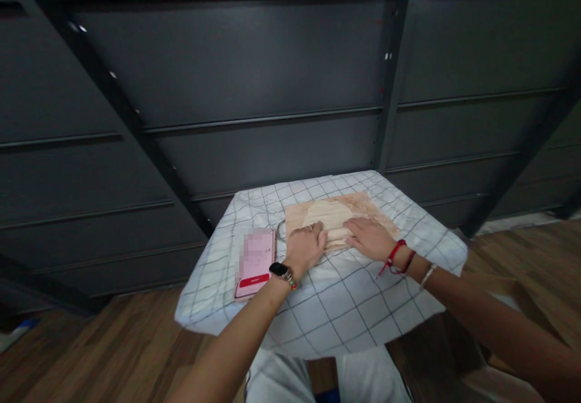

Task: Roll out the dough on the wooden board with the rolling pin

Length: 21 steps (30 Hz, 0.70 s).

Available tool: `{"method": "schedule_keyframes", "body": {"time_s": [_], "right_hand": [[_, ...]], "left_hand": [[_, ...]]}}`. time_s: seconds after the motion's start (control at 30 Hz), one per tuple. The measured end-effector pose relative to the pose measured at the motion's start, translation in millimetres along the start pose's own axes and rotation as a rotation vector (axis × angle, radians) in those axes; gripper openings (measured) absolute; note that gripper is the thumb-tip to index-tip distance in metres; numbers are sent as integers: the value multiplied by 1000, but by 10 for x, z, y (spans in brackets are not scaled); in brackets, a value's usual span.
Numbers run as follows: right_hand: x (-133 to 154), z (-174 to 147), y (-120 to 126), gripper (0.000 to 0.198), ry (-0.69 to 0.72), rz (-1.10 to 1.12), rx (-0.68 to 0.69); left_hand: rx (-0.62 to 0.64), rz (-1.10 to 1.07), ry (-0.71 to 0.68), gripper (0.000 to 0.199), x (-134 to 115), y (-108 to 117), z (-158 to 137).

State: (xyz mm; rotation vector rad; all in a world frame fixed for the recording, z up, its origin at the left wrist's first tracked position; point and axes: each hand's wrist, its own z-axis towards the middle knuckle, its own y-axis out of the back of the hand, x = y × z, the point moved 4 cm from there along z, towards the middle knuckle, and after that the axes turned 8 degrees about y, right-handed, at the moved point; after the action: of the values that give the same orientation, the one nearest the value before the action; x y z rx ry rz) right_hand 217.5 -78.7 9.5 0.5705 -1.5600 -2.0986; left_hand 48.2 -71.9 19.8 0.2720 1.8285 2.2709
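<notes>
A pale, flat, rounded sheet that looks like dough [327,210] lies on a light brown board [363,202]. Across its near part runs a pale cylinder [338,233]; I cannot tell whether it is a rolling pin or rolled-up dough. My left hand [306,245] rests over the cylinder's left end, fingers laid forward and thumb towards the middle. Over the right end lies my right hand [370,238], its fingers stretched out and pointing inward. Both palms face down, and they cover the ends of the cylinder.
A phone with a pink screen [256,261] lies left of my left wrist. Under everything is a white checked cloth [354,306] on a small table. A metal handle [281,230] shows at the board's left edge. Dark metal panels [272,58] stand directly behind.
</notes>
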Motion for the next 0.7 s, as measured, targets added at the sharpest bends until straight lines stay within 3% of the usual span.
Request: {"method": "schedule_keyframes", "body": {"time_s": [0.13,0.27,0.47,0.57,0.7], "right_hand": [[-151,256,-46,43,-59,-31,7],[-394,630,-124,46,-158,-2,17],[-788,1115,-198,48,-317,1,33],[-928,1295,-190,49,-356,-43,9],[-1066,1452,-281,48,-391,3,80]], "left_hand": [[-64,-18,58,44,81,-94,257],[-24,-25,165,50,233,-174,714],[-54,-66,207,53,408,-236,1355],[-56,-83,248,51,460,-255,1544],[-66,-63,279,48,495,-255,1669]]}}
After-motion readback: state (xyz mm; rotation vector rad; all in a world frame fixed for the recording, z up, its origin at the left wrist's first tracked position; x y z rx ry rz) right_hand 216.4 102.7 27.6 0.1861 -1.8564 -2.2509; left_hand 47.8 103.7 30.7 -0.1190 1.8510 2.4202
